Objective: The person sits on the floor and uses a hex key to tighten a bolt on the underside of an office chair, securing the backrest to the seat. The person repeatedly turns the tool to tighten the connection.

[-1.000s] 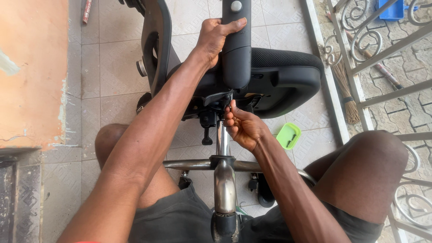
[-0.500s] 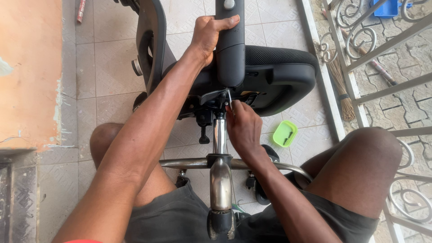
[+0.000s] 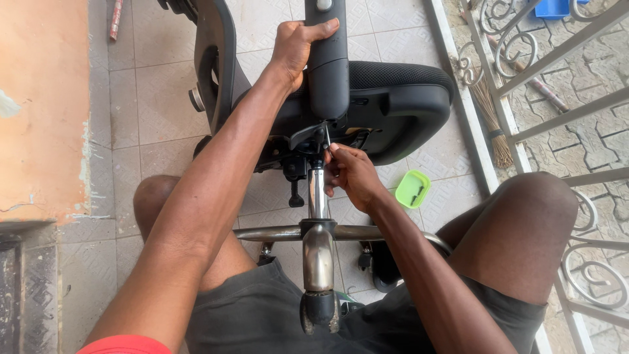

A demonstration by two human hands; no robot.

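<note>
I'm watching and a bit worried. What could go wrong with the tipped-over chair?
The left hand alone steadies the chair by its armrest; if it slips, the chair might roll. The right hand pinches a small metal tool near the mechanism and could get nipped. The green tray of screws could be kicked.

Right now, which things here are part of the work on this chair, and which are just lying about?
In the work:
left hand gripping the black armrest
right hand holding a small metal tool under the seat
chrome gas column
green tray with screws

Lying about:
broom by the metal railing
blue container outside
</note>
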